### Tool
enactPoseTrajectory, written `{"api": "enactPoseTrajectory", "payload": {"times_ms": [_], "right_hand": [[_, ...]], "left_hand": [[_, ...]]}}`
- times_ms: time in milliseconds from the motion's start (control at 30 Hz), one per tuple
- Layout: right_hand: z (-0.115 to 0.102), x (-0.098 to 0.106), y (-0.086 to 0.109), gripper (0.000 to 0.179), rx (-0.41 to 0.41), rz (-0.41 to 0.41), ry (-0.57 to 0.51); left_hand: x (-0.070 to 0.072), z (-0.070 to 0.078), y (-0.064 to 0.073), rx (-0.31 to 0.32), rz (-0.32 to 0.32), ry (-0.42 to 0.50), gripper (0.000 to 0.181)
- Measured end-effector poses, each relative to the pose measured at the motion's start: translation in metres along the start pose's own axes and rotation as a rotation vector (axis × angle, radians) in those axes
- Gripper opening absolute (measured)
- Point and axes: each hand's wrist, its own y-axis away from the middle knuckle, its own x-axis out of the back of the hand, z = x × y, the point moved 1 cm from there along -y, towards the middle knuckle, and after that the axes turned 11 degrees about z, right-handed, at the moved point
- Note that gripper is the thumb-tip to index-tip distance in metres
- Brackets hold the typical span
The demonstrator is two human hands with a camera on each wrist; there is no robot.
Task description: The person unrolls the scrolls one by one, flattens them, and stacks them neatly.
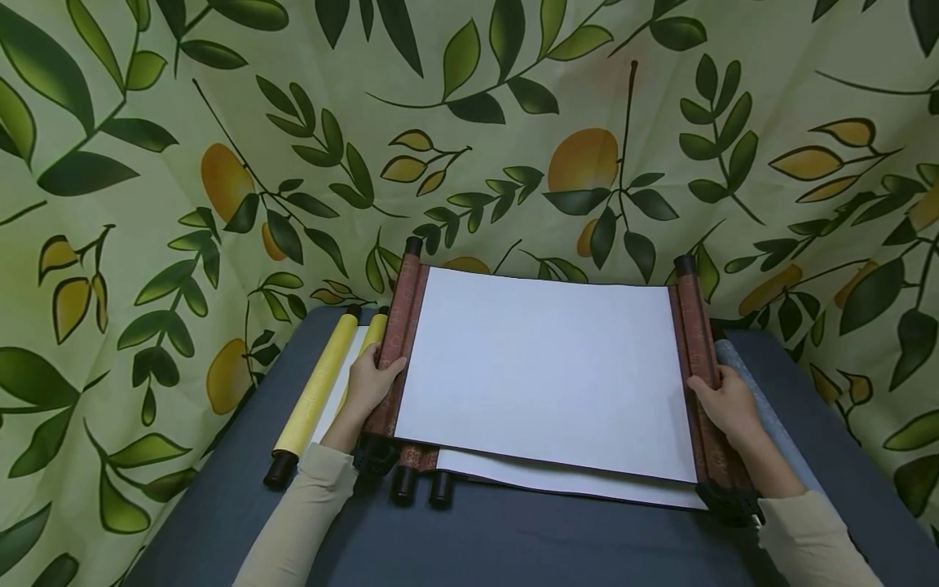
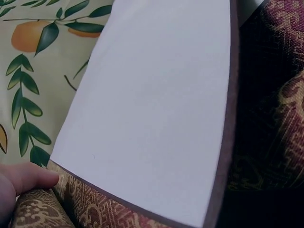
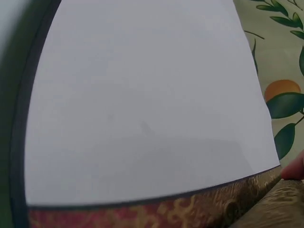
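Observation:
A scroll with blank white paper and patterned red-brown brocade ends is stretched between my two hands. My left hand grips its left roller, with the thumb on the brocade side. The right roller is held by my right hand, thumb toward the paper. Close up in the left wrist view, the left thumb lies by the paper's corner. A right fingertip shows at the brocade edge in the right wrist view. The paper hides most of what lies under it.
Beneath the held scroll lies another white sheet with dark-knobbed brocade rollers. A yellow scroll lies at the left and a blue-grey roll at the right. Leaf-printed cloth hangs behind the dark table.

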Motion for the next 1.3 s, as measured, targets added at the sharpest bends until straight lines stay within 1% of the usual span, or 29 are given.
{"api": "enactPoseTrajectory", "payload": {"times_ms": [167,267,400,500,600,667,800,900,1133,1300], "right_hand": [[0.0009,0.0004,0.0001,0.068,0.013,0.017,0.003],[0.0015,0.0003,-0.0002,0.075,0.008,0.022,0.016],[0.0029,0.0009,-0.0005,0.088,0.019,0.037,0.040],[0.0044,0.0016,-0.0007,0.091,0.037,0.044,0.043],[0.0056,0.0016,-0.0013,0.090,0.029,0.037,0.045],[0.0060,0.0014,-0.0021,0.088,0.017,0.031,0.050],[0.0061,0.0012,-0.0044,0.081,-0.015,0.005,0.037],[0.0062,0.0014,-0.0049,0.077,-0.013,-0.003,0.033],[0.0082,0.0028,-0.0014,0.070,0.085,0.055,0.057],[0.0088,0.0056,-0.0019,0.069,0.097,0.044,0.092]], "left_hand": [[0.0003,0.0012,-0.0015,-0.007,0.022,-0.007,0.054],[0.0002,0.0022,-0.0018,-0.015,0.033,-0.005,0.054],[0.0002,0.0023,-0.0018,-0.035,0.054,-0.001,0.057],[0.0009,0.0021,-0.0020,-0.040,0.056,-0.012,0.065],[0.0023,0.0019,-0.0026,-0.046,0.048,-0.027,0.074],[0.0032,0.0016,-0.0033,-0.043,0.045,-0.027,0.077],[0.0041,0.0008,-0.0055,-0.047,0.052,-0.013,0.076],[0.0047,0.0000,-0.0065,-0.050,0.057,-0.007,0.071],[0.0072,-0.0024,-0.0061,-0.039,0.055,-0.006,0.064],[0.0079,-0.0062,-0.0036,-0.030,0.057,-0.005,0.061]]}}
